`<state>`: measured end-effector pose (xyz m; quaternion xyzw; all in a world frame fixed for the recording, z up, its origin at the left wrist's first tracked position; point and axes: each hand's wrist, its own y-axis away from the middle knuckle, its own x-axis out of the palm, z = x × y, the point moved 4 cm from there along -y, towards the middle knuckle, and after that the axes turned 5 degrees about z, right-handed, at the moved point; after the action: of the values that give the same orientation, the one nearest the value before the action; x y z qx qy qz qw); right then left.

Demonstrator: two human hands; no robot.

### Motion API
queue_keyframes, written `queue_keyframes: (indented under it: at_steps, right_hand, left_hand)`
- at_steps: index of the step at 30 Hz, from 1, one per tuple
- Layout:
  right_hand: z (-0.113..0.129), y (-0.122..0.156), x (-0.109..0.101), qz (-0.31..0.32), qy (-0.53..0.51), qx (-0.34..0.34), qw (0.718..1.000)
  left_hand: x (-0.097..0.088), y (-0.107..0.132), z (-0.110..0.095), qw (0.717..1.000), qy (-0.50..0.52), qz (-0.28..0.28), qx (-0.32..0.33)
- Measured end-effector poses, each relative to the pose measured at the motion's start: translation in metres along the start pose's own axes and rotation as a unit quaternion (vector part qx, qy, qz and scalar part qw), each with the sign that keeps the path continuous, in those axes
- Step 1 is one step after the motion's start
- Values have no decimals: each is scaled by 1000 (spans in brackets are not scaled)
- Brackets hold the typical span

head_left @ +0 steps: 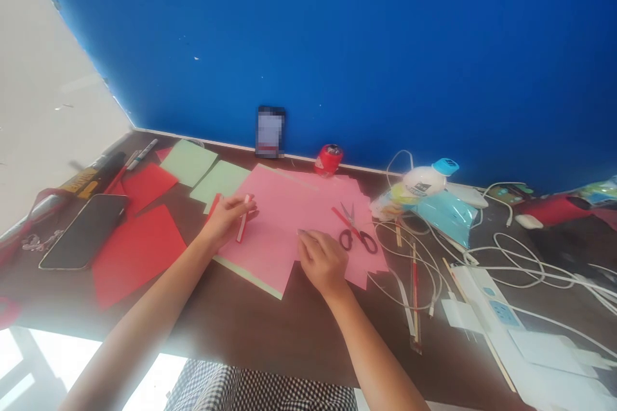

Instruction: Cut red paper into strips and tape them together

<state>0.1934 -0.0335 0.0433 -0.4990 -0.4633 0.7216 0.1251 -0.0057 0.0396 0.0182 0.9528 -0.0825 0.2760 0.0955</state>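
My left hand (pixel 228 213) pinches a narrow folded paper strip (pixel 243 228), red with a white side, above a sheet of pink paper (pixel 270 225). To its right, my right hand (pixel 324 258) hovers at the pink paper with fingers curled and pressed together. Whatever its fingertips may hold is too small to make out. Scissors (pixel 355 231) with black handles lie just beyond that hand, and a red strip (pixel 343 218) crosses them. Pale green paper shows along the pink sheet's lower edge.
On the left lie red sheets (pixel 139 257), green squares (pixel 190 164) and a phone (pixel 84 231). Another phone (pixel 270 133) leans against the blue wall beside a red container (pixel 328 159). A glue bottle (pixel 414 186), cables and a power strip (pixel 496 308) occupy the right.
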Motion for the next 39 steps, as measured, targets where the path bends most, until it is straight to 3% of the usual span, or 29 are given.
queue_keyframes:
  at_steps: [34,37,39]
  right_hand:
    - [-3,2,1,-1,-14,18,1000]
    - [-4,3,1,-2,-16,19,1000]
    - [-4,3,1,-4,-15,19,1000]
  left_hand:
    - [-6,0,-6,995,-87,-19,49]
    - [-11,-1,-7,990,-126,-39,52]
    - [-18,-1,-12,973,-207,-74,74]
